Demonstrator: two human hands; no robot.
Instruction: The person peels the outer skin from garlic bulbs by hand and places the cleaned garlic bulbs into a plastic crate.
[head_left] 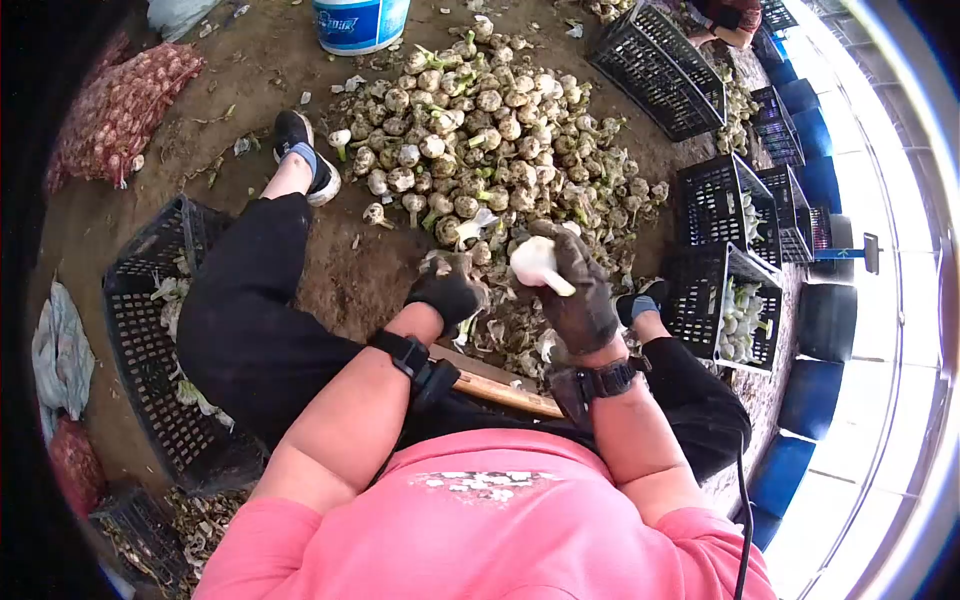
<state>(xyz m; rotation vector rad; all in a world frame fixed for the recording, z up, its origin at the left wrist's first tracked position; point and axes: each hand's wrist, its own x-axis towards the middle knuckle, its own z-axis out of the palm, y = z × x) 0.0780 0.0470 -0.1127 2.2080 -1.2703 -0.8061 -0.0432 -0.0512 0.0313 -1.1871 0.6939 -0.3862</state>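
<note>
My right hand (pixel 582 305), in a dark glove, is closed around a clean white garlic bulb (pixel 534 260) whose cut stem points toward the lower right. To its left is my left hand (pixel 447 290), gloved too, with fingers curled in; whatever it grips is too hidden to name. The hands are apart, above loose peelings (pixel 497 335). Just beyond them lies a large heap of soil-stained garlic bulbs (pixel 500 130), some with green stems. A wooden strip (pixel 505 393) crosses below my wrists.
A black crate (pixel 150 345) stands at the left. Crates with cleaned garlic (pixel 740 320) line the right side. Red net sacks (pixel 125 105) lie upper left, near a blue-and-white bucket (pixel 362 25). Another person's arm (pixel 735 35) shows upper right. Another black crate (pixel 665 75) stands beside the heap.
</note>
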